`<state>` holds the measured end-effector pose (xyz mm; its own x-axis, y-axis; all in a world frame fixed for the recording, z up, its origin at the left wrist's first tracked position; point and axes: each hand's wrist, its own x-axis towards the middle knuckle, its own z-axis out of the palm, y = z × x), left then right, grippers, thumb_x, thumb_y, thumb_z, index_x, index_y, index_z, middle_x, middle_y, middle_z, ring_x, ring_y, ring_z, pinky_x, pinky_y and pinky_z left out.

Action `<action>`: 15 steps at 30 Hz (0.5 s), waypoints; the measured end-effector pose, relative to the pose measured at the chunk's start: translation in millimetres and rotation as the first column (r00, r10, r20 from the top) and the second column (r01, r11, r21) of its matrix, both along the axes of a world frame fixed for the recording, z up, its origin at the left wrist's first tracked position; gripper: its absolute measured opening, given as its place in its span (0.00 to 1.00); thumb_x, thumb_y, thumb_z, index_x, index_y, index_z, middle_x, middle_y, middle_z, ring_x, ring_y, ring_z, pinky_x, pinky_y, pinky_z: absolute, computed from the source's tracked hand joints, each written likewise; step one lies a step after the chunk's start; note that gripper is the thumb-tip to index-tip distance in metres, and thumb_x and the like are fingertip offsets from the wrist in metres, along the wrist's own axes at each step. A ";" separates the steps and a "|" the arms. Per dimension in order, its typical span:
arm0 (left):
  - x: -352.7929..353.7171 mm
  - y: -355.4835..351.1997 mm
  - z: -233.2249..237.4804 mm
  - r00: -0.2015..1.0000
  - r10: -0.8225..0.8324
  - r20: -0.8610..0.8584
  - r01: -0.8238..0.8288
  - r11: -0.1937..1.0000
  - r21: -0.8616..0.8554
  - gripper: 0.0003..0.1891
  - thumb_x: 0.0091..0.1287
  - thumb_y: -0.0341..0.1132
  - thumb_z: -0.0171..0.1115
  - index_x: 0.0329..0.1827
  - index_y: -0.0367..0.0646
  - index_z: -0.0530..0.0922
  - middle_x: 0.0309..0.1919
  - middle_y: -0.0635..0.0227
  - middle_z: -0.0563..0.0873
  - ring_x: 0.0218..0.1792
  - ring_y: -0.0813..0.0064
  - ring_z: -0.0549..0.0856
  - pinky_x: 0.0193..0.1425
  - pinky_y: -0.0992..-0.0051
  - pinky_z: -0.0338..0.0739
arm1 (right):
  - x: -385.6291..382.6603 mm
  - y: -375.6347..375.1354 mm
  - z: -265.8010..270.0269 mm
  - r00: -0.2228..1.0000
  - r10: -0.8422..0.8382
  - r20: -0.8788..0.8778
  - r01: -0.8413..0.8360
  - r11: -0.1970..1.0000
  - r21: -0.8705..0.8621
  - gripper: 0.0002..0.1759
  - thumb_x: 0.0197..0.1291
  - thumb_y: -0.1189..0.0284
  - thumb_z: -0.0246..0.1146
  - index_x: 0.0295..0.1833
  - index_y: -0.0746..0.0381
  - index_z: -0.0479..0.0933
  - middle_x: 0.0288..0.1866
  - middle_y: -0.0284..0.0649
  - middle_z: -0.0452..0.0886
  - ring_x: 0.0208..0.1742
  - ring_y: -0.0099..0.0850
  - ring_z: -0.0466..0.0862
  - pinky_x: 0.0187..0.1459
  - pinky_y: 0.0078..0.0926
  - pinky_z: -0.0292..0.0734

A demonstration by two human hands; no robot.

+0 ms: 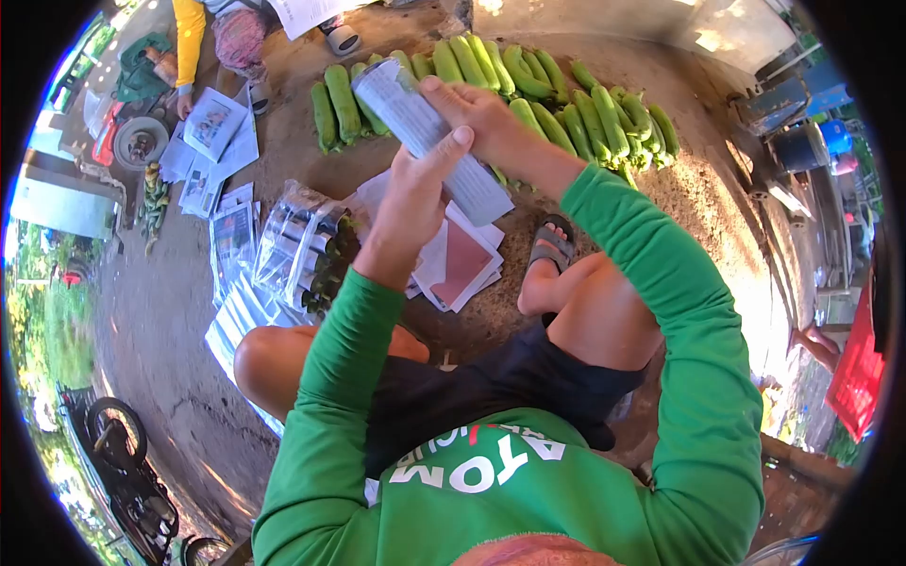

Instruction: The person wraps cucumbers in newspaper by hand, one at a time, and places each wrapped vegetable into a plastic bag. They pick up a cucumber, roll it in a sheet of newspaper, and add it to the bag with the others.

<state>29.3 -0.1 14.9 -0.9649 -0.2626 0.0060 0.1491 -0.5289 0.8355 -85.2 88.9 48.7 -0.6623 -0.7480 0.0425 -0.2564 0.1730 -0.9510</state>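
In front of me I hold a sheet of printed newspaper [401, 104] rolled into a tube, tilted, with a loose flap hanging at its lower right end. What lies inside it is mostly hidden. My left hand [415, 193] is closed on the roll from below, thumb up along it. My right hand [486, 123] grips it from the other side, fingers pressed over the paper. Just beyond are rows of long green vegetables [604, 123], resembling green eggplants, on the ground. Below my hands lies a stack of paper sheets [458, 259].
A clear plastic bag [293, 241] of paper-wrapped vegetables lies by my left knee. Farther left are spread newspapers [212, 132], a round metal-centred object [141, 141] and another person's yellow sleeve [189, 42]. A motorcycle [123, 453] stands at the lower left.
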 end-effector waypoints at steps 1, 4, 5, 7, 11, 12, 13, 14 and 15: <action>1.1 -10.4 -0.6 0.995 -0.062 0.076 0.065 0.997 -0.043 0.24 0.71 0.44 0.68 0.60 0.35 0.76 0.48 0.62 0.85 0.47 0.69 0.86 0.53 0.66 0.83 | -10.0 0.0 -4.5 0.988 -0.051 -0.143 0.053 0.999 0.007 0.33 0.75 0.44 0.56 0.60 0.66 0.80 0.55 0.48 0.85 0.53 0.38 0.84 0.58 0.31 0.77; 9.4 -51.1 3.2 0.947 -0.215 0.240 0.247 0.963 -0.112 0.15 0.66 0.39 0.68 0.47 0.36 0.80 0.35 0.63 0.85 0.34 0.71 0.87 0.41 0.67 0.85 | -26.5 13.8 -0.3 0.554 -0.165 -0.816 0.042 0.985 -0.170 0.33 0.69 0.60 0.65 0.75 0.61 0.70 0.72 0.49 0.76 0.70 0.42 0.79 0.69 0.34 0.74; 13.2 -63.7 5.5 0.914 -0.281 0.294 0.335 0.930 -0.151 0.15 0.65 0.39 0.69 0.47 0.37 0.80 0.35 0.64 0.85 0.34 0.71 0.87 0.41 0.67 0.85 | -16.6 21.9 16.1 0.439 -0.027 -0.898 0.021 1.000 -0.020 0.34 0.69 0.62 0.65 0.78 0.58 0.66 0.76 0.50 0.69 0.74 0.46 0.72 0.72 0.38 0.70; 24.3 -89.4 9.8 0.820 -0.392 0.417 0.505 0.838 -0.204 0.16 0.64 0.39 0.70 0.48 0.37 0.80 0.36 0.64 0.85 0.34 0.72 0.87 0.41 0.67 0.85 | 14.9 34.0 45.6 0.177 0.253 -0.951 0.025 0.965 0.261 0.40 0.69 0.66 0.66 0.83 0.52 0.59 0.84 0.54 0.54 0.83 0.56 0.58 0.78 0.46 0.62; 48.6 -112.9 6.2 0.679 -0.524 0.514 0.713 0.637 -0.292 0.25 0.61 0.42 0.73 0.56 0.34 0.79 0.41 0.62 0.86 0.39 0.72 0.86 0.44 0.70 0.84 | 39.5 1.3 6.8 -0.139 0.210 -0.968 -0.122 0.966 0.228 0.34 0.61 0.66 0.67 0.74 0.57 0.71 0.63 0.41 0.81 0.62 0.38 0.82 0.63 0.38 0.77; 54.1 -120.8 12.4 0.623 -0.550 0.557 0.754 0.612 -0.239 0.30 0.59 0.44 0.75 0.61 0.37 0.78 0.44 0.64 0.86 0.39 0.76 0.86 0.46 0.72 0.84 | 41.2 -4.1 -2.6 -0.050 0.258 -0.965 -0.164 0.951 0.263 0.32 0.62 0.68 0.65 0.73 0.57 0.71 0.62 0.40 0.81 0.62 0.36 0.82 0.63 0.39 0.77; 59.0 -130.9 16.9 0.606 -0.548 0.577 0.769 0.590 -0.247 0.31 0.59 0.44 0.76 0.61 0.36 0.77 0.45 0.64 0.86 0.41 0.75 0.86 0.47 0.72 0.84 | 44.2 -9.0 -9.2 0.034 0.310 -0.950 -0.209 0.932 0.297 0.30 0.63 0.70 0.62 0.72 0.56 0.72 0.61 0.40 0.81 0.62 0.35 0.82 0.62 0.40 0.77; 62.0 -142.3 21.6 0.590 -0.547 0.594 0.784 0.566 -0.257 0.32 0.59 0.44 0.76 0.62 0.36 0.77 0.46 0.64 0.86 0.42 0.75 0.86 0.48 0.71 0.83 | 45.0 -13.0 -9.2 0.017 0.275 -0.961 -0.243 0.934 0.263 0.29 0.64 0.67 0.64 0.70 0.58 0.72 0.53 0.38 0.83 0.56 0.36 0.85 0.55 0.40 0.80; 65.6 -150.7 28.2 0.575 -0.546 0.609 0.798 0.539 -0.270 0.32 0.58 0.44 0.76 0.63 0.36 0.77 0.47 0.63 0.86 0.44 0.74 0.86 0.50 0.71 0.83 | 49.6 -16.7 -10.7 0.121 0.341 -0.932 -0.252 0.919 0.303 0.29 0.64 0.66 0.65 0.70 0.58 0.72 0.52 0.40 0.83 0.55 0.38 0.85 0.54 0.40 0.80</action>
